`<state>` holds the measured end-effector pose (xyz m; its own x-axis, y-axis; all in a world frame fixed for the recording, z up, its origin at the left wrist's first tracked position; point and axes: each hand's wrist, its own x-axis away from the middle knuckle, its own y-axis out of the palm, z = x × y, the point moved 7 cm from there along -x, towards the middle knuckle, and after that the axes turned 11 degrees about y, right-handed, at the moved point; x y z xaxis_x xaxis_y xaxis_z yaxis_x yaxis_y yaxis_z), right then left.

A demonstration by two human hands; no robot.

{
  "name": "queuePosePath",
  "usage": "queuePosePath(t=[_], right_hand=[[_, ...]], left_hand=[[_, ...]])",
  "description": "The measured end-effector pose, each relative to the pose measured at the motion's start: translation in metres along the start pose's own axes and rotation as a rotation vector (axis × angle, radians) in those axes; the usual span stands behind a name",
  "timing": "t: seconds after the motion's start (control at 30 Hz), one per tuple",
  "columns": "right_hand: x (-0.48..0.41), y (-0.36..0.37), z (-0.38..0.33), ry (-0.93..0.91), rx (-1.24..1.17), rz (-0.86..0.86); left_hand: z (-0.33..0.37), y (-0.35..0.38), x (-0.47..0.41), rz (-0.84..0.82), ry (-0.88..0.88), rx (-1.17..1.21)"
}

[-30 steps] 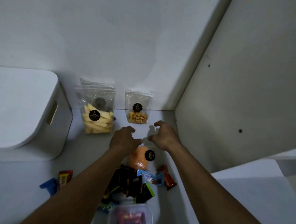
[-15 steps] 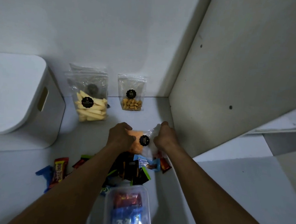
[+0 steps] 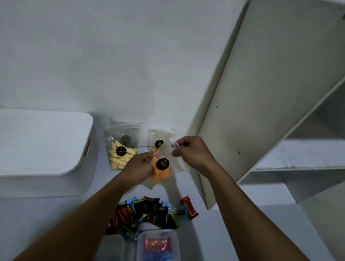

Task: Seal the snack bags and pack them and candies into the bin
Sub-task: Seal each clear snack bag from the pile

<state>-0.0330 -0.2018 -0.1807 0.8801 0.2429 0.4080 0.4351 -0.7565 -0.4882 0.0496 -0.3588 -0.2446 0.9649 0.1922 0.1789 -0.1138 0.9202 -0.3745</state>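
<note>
A clear snack bag of orange pieces [image 3: 162,171] with a round black label hangs in the air between my hands. My left hand [image 3: 139,166] pinches its left edge and my right hand [image 3: 190,153] pinches its top right corner. Behind it a bag of pale yellow sticks [image 3: 120,147] and a smaller bag of golden bits [image 3: 158,138] lean on the back wall. Several wrapped candies [image 3: 152,212] lie in a heap below my arms. A lidded white bin [image 3: 35,150] stands at the left.
A clear plastic tub [image 3: 157,250] holding wrapped sweets sits at the bottom edge. A white upright panel [image 3: 250,94] closes the space on the right, with shelves [image 3: 307,164] beyond it.
Both hands have taken the orange snack bag off the surface and raised it in front of the standing bags. The camera has tilted upward.
</note>
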Motion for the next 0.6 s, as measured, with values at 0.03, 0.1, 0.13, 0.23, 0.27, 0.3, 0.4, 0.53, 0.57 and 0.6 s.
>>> queuePosePath(t=[0.03, 0.1, 0.13, 0.23, 0.27, 0.3, 0.4, 0.53, 0.57, 0.6], right_hand=[[0.01, -0.002, -0.015, -0.036, 0.011, -0.006], [0.032, -0.007, -0.044, -0.103, 0.028, -0.012], [0.042, -0.01, -0.057, -0.132, 0.027, -0.016], [0.077, -0.018, -0.097, -0.215, 0.061, -0.029], [0.088, -0.019, -0.11, -0.245, 0.079, -0.033], [0.098, -0.021, -0.123, -0.276, 0.096, -0.032], [0.123, -0.025, -0.153, -0.357, 0.123, 0.002], [0.144, -0.033, -0.17, -0.397, 0.104, 0.038], [0.15, -0.033, -0.176, -0.413, 0.091, 0.029], [0.155, -0.032, -0.183, -0.43, 0.083, 0.022]], left_hand=[[0.014, -0.007, 0.008, -0.01, 0.038, 0.004], [0.039, -0.025, 0.022, -0.006, 0.112, 0.006], [0.05, -0.034, 0.028, 0.016, 0.153, 0.003], [0.088, -0.067, 0.052, 0.117, 0.288, -0.071], [0.101, -0.076, 0.062, 0.151, 0.332, -0.098], [0.114, -0.085, 0.07, 0.186, 0.368, -0.114], [0.142, -0.108, 0.09, 0.272, 0.429, -0.093], [0.151, -0.132, 0.109, 0.329, 0.432, 0.021], [0.156, -0.14, 0.114, 0.338, 0.448, 0.031], [0.163, -0.146, 0.119, 0.348, 0.472, 0.035]])
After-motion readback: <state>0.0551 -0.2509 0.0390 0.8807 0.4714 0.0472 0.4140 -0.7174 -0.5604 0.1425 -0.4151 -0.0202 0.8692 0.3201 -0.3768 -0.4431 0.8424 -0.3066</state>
